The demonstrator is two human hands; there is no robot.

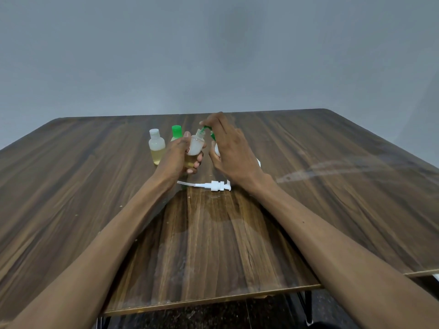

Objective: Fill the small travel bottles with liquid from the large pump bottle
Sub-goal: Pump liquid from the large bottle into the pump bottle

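A: You are holding a small travel bottle (196,145) in your left hand (177,157), fingers curled round its lower half, with its open neck tilted toward the right. Your right hand (228,148) is pinching a green cap (206,129) just above that neck, while its palm and lower fingers are wrapping something white, likely the large pump bottle (217,149) (mostly hidden, so I cannot tell for sure).

B: How should you be doing this step?

A: As I judge it, you are capping. Keep the bottle upright, seat the cap squarely on the threads, then twist; tilting risks spilling the yellowish liquid.

B: Counting?

A: Three travel bottles are showing: the held one, a white-capped bottle (156,146) and a green-capped bottle (176,132) standing just beyond your left hand. One removed pump head (215,185) is lying on the surface (332,186), near your wrists.
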